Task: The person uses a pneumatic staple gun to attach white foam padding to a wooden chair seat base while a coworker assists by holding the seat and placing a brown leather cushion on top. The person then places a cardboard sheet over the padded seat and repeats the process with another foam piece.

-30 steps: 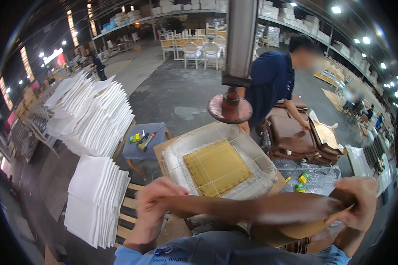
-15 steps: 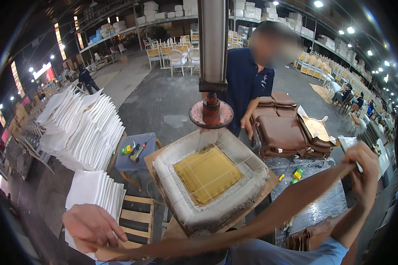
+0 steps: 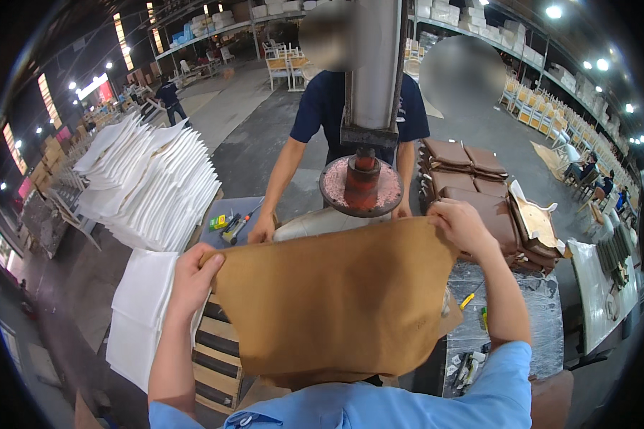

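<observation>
Between my hands a tan-brown sheet of upholstery material (image 3: 336,300) hangs spread out. My left hand (image 3: 193,277) pinches its upper left corner, thumb on top. At the upper right corner my right hand (image 3: 459,227) grips the edge with closed fingers. Behind the sheet, a pale padded frame (image 3: 311,226) is mostly hidden; only its far rim shows. Above that rim hangs a round press plate (image 3: 361,184) on a red-brown shaft, below a grey column (image 3: 372,79).
A co-worker (image 3: 322,114) in a dark shirt stands across, arms reaching toward the frame. White foam sheets (image 3: 150,186) are stacked on the left, near a blue-grey stool (image 3: 225,218) with tools. Brown cushions (image 3: 472,193) lie on the plastic-covered table (image 3: 540,307) at right.
The brown material has gone from a slanting strip to a spread sheet that covers most of the padded frame. My hands have come inward, and the co-worker has moved left behind the column.
</observation>
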A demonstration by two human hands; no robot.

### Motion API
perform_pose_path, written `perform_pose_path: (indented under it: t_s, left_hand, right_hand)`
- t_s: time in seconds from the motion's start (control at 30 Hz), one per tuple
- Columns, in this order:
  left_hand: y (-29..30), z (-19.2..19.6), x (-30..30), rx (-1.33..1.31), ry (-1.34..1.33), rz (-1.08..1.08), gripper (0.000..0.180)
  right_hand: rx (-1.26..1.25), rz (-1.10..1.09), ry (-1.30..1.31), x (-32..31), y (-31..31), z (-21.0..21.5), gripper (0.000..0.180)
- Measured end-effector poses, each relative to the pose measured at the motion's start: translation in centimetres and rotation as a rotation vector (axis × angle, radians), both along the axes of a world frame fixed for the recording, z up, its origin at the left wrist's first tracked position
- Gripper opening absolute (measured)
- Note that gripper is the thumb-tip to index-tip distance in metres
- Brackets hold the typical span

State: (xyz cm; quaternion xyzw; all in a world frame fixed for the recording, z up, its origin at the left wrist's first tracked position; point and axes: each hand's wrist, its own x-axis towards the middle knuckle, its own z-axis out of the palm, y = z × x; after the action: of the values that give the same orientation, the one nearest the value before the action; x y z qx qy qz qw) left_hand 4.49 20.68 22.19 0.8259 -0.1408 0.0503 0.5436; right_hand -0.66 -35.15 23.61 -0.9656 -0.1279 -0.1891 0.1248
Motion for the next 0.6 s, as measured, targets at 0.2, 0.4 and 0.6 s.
perform_pose_path:
  t_s: [0.2,0.4,0.6]
  left_hand:
    - [-0.5,-9.2,12.2,0.261,0.136,0.043,0.021]
    - [-2.7,-13.6,18.6,0.402,0.102,0.072,0.024]
    - [-5.4,-14.0,24.6,0.567,0.061,0.165,0.023]
  right_hand:
    - [-0.139,-0.079,0.241,12.9,-0.2,-8.9,0.015]
    - [-0.145,-0.163,0.314,19.5,-1.6,-14.9,0.036]
    - [-0.133,-0.169,0.292,23.4,-3.3,-17.8,0.033]
